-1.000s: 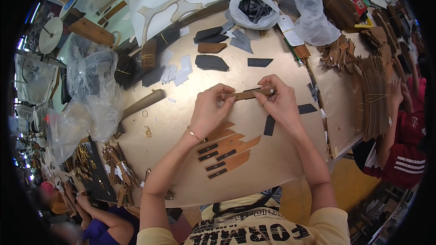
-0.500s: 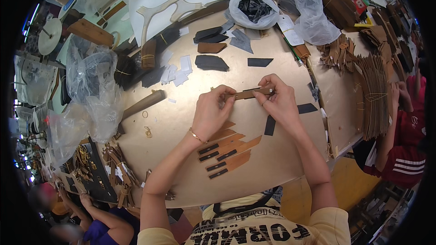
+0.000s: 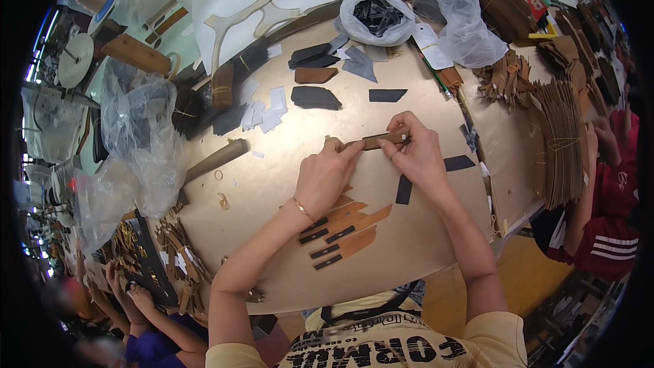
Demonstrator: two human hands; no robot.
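Above the middle of the table, a narrow brown leather strip [image 3: 373, 142] is stretched between my two hands. My left hand [image 3: 325, 174] pinches its left end, with fingers and thumb pressed together. On the right end, my right hand [image 3: 417, 148] has its thumb on the near face and its fingers curled behind. Below my left hand, several tan leather pieces [image 3: 361, 220] lie fanned out, some bearing short black strips [image 3: 340, 234]. Two black slanted pieces [image 3: 405, 189] rest beneath my right hand, and another black piece [image 3: 387, 95] lies beyond it.
Beyond my hands lie black leather pieces [image 3: 316, 97] and white paper slips [image 3: 274, 109]. A plastic bag of black pieces [image 3: 376, 17] stands at the back. Tied brown leather stacks [image 3: 560, 143] fill the right side. Clear plastic bags [image 3: 139, 143] sit left. Other people work at both sides.
My left hand has turned over the strip's left end, its fingers now closer together, and shifted slightly right. My right hand stays nearly in place. A co-worker's hands at the lower left have moved.
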